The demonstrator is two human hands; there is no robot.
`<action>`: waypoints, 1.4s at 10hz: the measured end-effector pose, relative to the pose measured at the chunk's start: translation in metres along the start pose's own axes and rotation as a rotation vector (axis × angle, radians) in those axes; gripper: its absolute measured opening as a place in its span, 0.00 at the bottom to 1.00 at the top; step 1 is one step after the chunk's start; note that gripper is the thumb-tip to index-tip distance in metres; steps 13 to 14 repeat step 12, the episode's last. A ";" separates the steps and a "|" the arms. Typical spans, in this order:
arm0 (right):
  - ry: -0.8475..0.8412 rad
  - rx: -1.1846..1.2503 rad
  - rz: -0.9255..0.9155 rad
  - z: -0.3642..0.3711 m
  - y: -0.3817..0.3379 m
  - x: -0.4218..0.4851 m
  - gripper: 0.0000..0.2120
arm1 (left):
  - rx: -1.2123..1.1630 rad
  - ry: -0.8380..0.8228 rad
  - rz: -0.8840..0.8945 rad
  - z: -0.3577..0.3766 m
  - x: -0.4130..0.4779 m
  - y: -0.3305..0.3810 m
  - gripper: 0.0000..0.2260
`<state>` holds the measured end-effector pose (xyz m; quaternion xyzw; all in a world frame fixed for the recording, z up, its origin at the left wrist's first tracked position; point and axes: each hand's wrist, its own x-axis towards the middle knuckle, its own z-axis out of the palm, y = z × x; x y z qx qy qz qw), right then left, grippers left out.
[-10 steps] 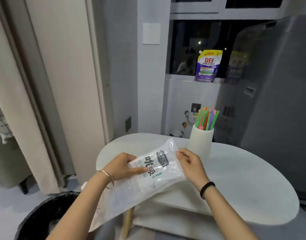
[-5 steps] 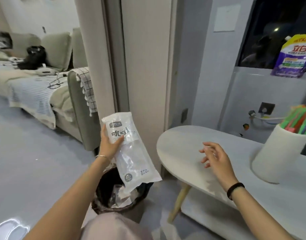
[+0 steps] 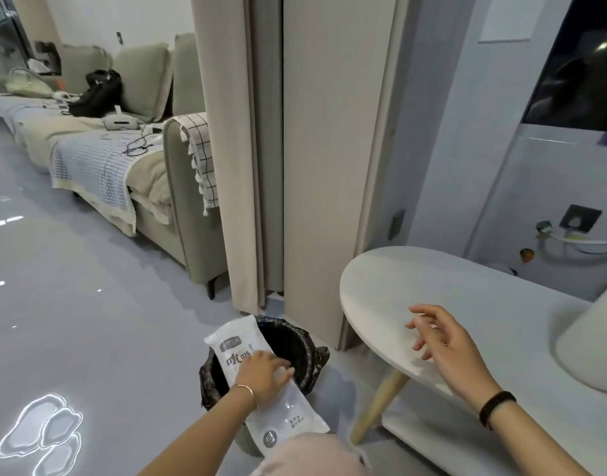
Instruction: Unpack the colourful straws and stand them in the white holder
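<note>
White holder (image 3: 590,341) at right frame edge on table (image 3: 466,290), straws out of view. Black-lined bin (image 3: 288,348) on floor. Clear wrapper (image 3: 288,417) over bin, clasped in left grip (image 3: 260,374). Right grip (image 3: 446,341) spread, empty, above table.

I see my left hand (image 3: 262,372) gripping the clear plastic straw packet (image 3: 260,383) around its middle, holding it over the black-lined bin (image 3: 295,348) on the grey floor. My right hand (image 3: 446,341) hovers open above the near end of the white table (image 3: 415,280), fingers spread, touching nothing. At the right edge, only part of the white holder (image 3: 593,341) shows. A sofa (image 3: 178,159) sits behind to the left.
</note>
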<state>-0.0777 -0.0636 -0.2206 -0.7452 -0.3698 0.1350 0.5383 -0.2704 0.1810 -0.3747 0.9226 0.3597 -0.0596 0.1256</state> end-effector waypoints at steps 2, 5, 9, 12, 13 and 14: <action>-0.030 -0.014 0.013 -0.002 0.003 -0.003 0.07 | -0.289 -0.401 -0.228 0.033 0.004 -0.004 0.29; -0.063 -0.043 0.046 -0.016 0.001 -0.009 0.08 | -0.476 -0.030 -0.284 -0.010 0.040 0.013 0.16; 0.097 -0.021 0.008 -0.055 -0.008 -0.017 0.08 | -0.564 0.460 0.213 -0.124 0.034 0.184 0.10; 0.376 0.111 -0.245 -0.128 -0.073 -0.036 0.08 | -0.370 0.222 0.296 -0.086 0.017 0.279 0.14; 0.376 0.111 -0.245 -0.128 -0.073 -0.036 0.08 | -0.370 0.222 0.296 -0.086 0.017 0.279 0.14; 0.376 0.111 -0.245 -0.128 -0.073 -0.036 0.08 | -0.370 0.222 0.296 -0.086 0.017 0.279 0.14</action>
